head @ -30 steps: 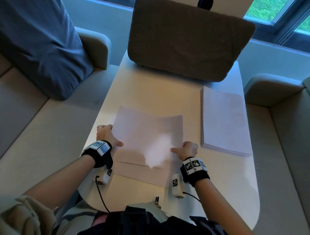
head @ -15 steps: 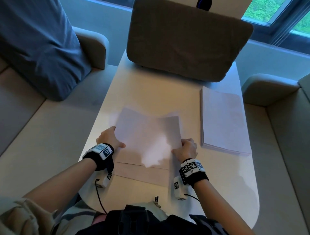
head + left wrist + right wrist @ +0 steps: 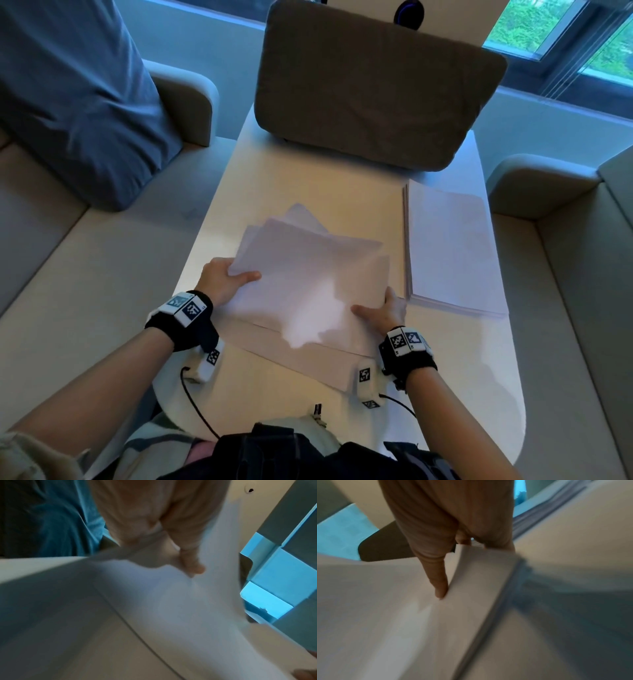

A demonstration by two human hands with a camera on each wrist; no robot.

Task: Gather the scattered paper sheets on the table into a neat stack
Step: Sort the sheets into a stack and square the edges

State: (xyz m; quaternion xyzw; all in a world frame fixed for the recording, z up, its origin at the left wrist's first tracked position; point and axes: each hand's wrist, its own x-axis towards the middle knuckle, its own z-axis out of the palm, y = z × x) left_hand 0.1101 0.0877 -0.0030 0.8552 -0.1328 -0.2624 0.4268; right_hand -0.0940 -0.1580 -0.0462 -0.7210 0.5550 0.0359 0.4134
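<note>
A loose bundle of white paper sheets [image 3: 308, 274] is lifted off the table between my hands, its far corners fanned out unevenly. My left hand [image 3: 222, 281] pinches the bundle's left edge, thumb on top; the left wrist view shows the thumb [image 3: 192, 562] pressing the sheets [image 3: 171, 601]. My right hand [image 3: 383, 310] grips the right edge, thumb on top; in the right wrist view the thumb [image 3: 440, 582] lies on the curved sheets [image 3: 385, 615]. Another sheet [image 3: 308, 363] lies flat on the table beneath. A neat stack of paper [image 3: 452, 246] sits to the right.
The narrow white table [image 3: 308, 192] runs away from me, with a brown cushion [image 3: 370, 78] standing at its far end. Beige sofa seats flank both sides, and a blue pillow [image 3: 68, 96] leans at the far left. A window is at the top right.
Both hands have raised the bundle off the table and swung it toward the right, nearer the neat stack. Its far corners now fan apart. The right hand has shifted rightward.
</note>
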